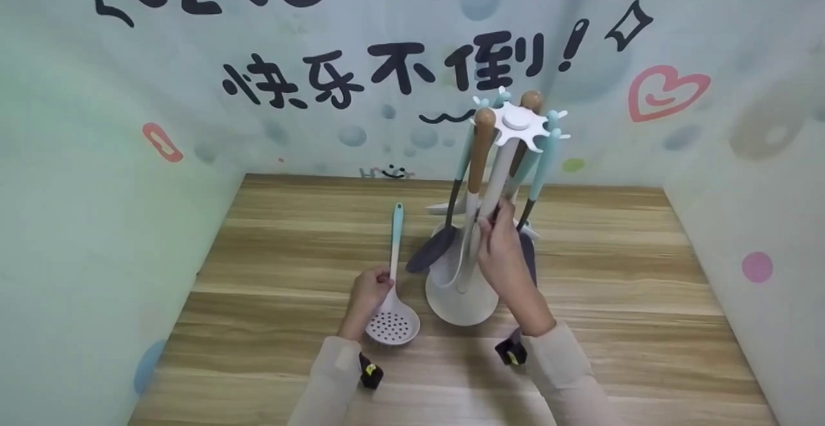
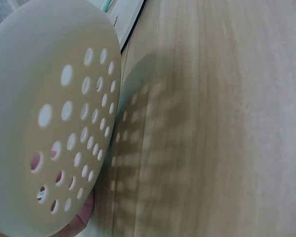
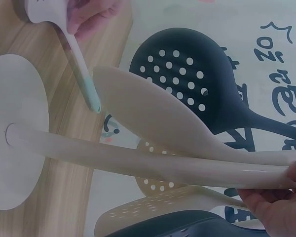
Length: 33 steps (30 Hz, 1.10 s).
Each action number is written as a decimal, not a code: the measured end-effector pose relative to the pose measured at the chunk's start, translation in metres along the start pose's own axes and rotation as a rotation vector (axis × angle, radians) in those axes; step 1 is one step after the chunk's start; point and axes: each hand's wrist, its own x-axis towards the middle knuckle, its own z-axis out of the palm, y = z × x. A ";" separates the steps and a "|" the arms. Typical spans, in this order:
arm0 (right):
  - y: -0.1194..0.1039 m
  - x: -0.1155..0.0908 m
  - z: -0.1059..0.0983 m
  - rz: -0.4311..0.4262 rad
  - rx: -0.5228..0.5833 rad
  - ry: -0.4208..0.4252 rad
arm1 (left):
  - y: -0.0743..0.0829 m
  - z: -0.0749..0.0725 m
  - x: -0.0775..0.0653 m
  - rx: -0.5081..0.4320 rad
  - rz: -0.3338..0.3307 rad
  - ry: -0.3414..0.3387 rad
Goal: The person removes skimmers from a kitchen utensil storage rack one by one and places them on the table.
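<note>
My left hand (image 1: pixel 369 297) pinches the lower handle of a white skimmer (image 1: pixel 394 328), whose handle ends in light teal. In the left wrist view the skimmer's perforated bowl (image 2: pixel 54 108) fills the left side, its shadow falling on the wood. Whether it touches the table I cannot tell. My right hand (image 1: pixel 506 255) grips the white pole of a utensil stand (image 1: pixel 515 131) with a notched top and round base (image 1: pixel 463 310). Around that pole hang several utensils, among them a dark ladle (image 1: pixel 433 250) and a dark skimmer (image 3: pixel 180 74). The right hand's palm is hidden in the right wrist view.
A wood-grain table (image 1: pixel 290 239) lies under everything. Behind it stands a pale printed backdrop (image 1: pixel 361 104) with black lettering, and light side walls close in left and right. Black wrist cameras (image 1: pixel 512 350) sit below both hands.
</note>
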 end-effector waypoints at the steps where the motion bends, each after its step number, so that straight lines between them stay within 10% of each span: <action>1: 0.000 0.000 0.000 -0.002 -0.001 0.001 | 0.000 0.000 0.000 0.002 0.004 0.001; 33: -0.002 0.000 -0.001 0.005 -0.008 -0.008 | 0.011 -0.017 0.001 -0.026 -0.020 -0.033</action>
